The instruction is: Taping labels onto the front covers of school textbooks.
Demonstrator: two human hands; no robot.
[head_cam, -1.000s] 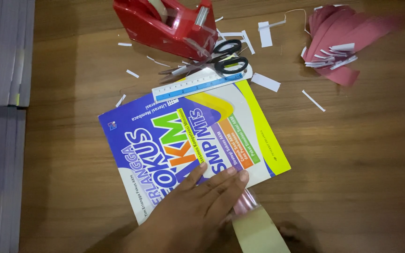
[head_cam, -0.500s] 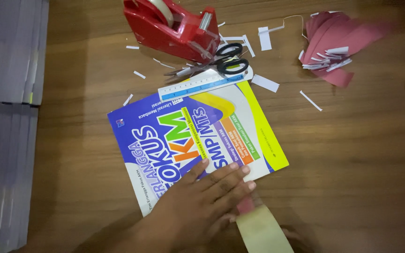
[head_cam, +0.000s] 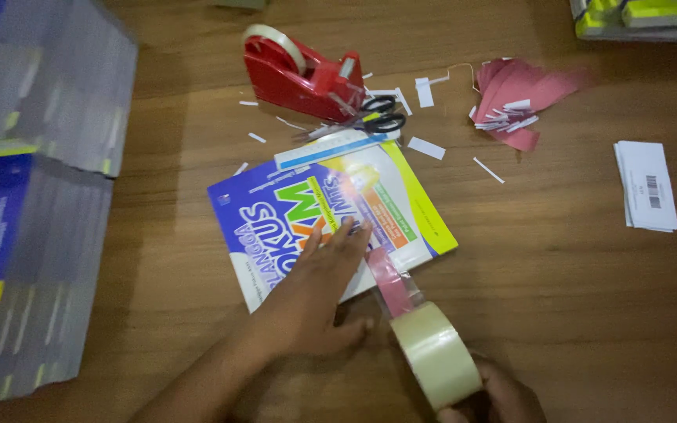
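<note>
Head view: the left hand [head_cam: 315, 301] lies flat, fingers spread, on the glossy blue, white and yellow softcover book [head_cam: 331, 215] at the centre of the brown wooden desk [head_cam: 558, 313]. This hand is open and grips nothing; it only presses the cover down. The right hand [head_cam: 495, 395], at 5 o'clock from the book, has its grip closed around a wide roll of clear packing tape [head_cam: 436, 352]. A pulled-out strip of tape [head_cam: 389, 278] runs from the roll toward 11 o'clock and meets the cover just beside the left fingertips [head_cam: 354, 231]; it looks pinkish, and whether it is fully stuck down cannot be told.

At 12 o'clock from the book stands a red desktop tape dispenser [head_cam: 299, 74], with black-handled scissors [head_cam: 370, 121] just beside it. A heap of pink paper pieces [head_cam: 523, 98] lies at 1 o'clock, a small stack of white labels [head_cam: 646, 184] at 3 o'clock, and tall stacks of similar books [head_cam: 33, 196] at 9 o'clock. White paper slips [head_cam: 426, 147] are scattered near the scissors.

Risks, as a judgement: the free strip may twist or fold onto itself if the roll is tilted, causing creases or trapped air. If the flat hand loosens, the pull of the roll could drag the book sideways and lay the tape crooked. Loose slips could catch on the adhesive.
</note>
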